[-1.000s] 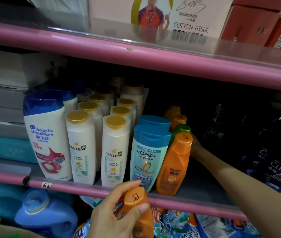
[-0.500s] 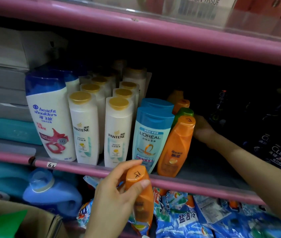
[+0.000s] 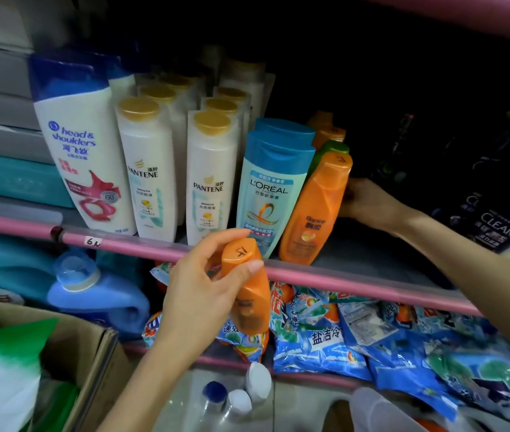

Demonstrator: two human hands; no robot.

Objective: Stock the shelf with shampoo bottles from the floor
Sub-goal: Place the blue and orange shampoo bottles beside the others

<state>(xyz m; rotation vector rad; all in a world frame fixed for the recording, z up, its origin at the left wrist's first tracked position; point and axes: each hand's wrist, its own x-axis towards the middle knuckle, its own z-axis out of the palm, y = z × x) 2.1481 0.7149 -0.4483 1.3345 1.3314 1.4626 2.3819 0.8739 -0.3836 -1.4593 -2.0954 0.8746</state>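
**Glossy plastic, matt card**

The orange bottle (image 3: 249,288) in the left hand (image 3: 199,294) is smooth plastic with a soft sheen. At twelve o'clock, the white bottles (image 3: 151,179) look satin, their gold caps (image 3: 140,108) faintly metallic. The pink shelf rail (image 3: 129,244) is smooth and glossy. At seven o'clock, a matt cardboard box (image 3: 91,347); at four, shiny crinkled plastic bags (image 3: 356,341).

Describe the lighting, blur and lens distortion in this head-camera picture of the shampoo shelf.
Head view: front bottles brightly lit, the L'Oreal bottle label sharp; shelf's back and right side fall into deep shadow; wide-angle bending curves the pink shelf rail; green-white bag at lower left is soft.
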